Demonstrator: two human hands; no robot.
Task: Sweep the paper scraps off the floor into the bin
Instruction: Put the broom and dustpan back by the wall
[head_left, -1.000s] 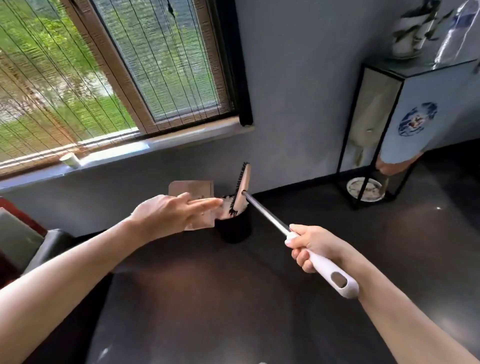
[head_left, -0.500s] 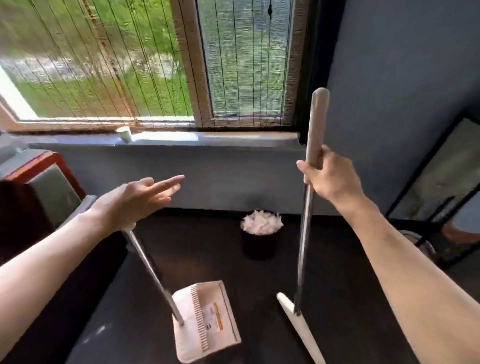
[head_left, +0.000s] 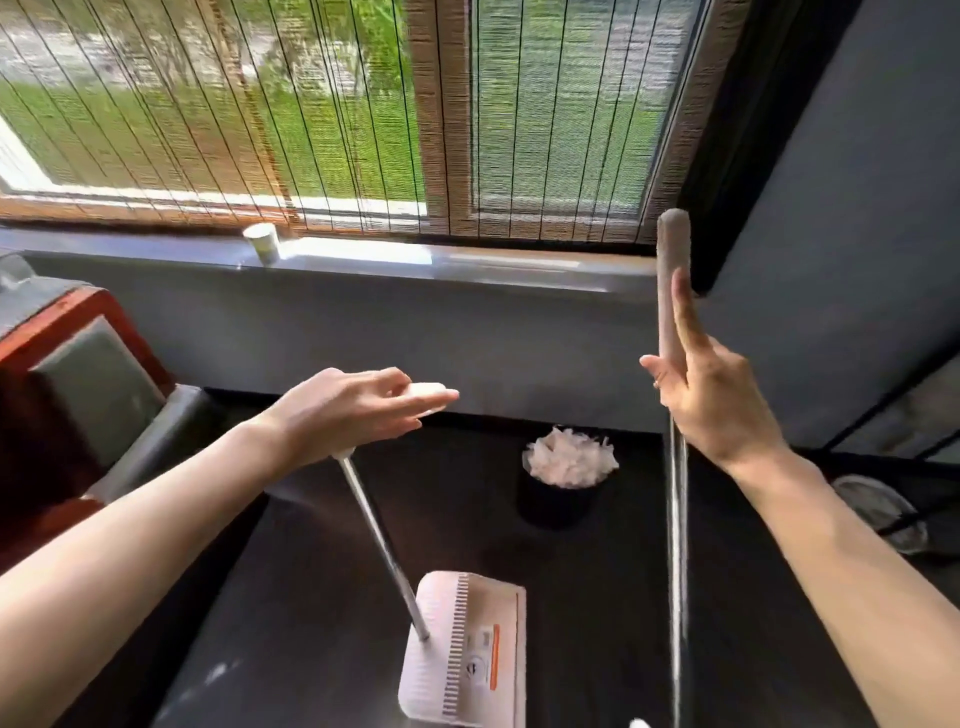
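A black bin (head_left: 556, 501) stands on the dark floor by the wall, heaped with white paper scraps (head_left: 569, 457). The white dustpan (head_left: 467, 654) rests on the floor in front of it, and its metal handle (head_left: 379, 540) slants up to my left hand (head_left: 358, 415). That hand lies flat on the handle's white top, fingers straight. The broom handle (head_left: 672, 270) stands upright on the right. My right hand (head_left: 717, 400) holds it against the palm, with the fingers stretched up along it. Only a white tip of the broom head (head_left: 636, 723) shows at the bottom edge.
A red and grey armchair (head_left: 88, 395) fills the left side. A small white cup (head_left: 262, 243) sits on the window sill under the bamboo blind. A black-framed stand (head_left: 878, 447) with a plate (head_left: 883, 512) is at the right. Faint white specks (head_left: 218, 673) lie on the floor at lower left.
My right hand's fingers have uncurled from the broom handle and now lie straight along it. The left hand has shifted right over the dustpan handle. The dustpan sits further right.
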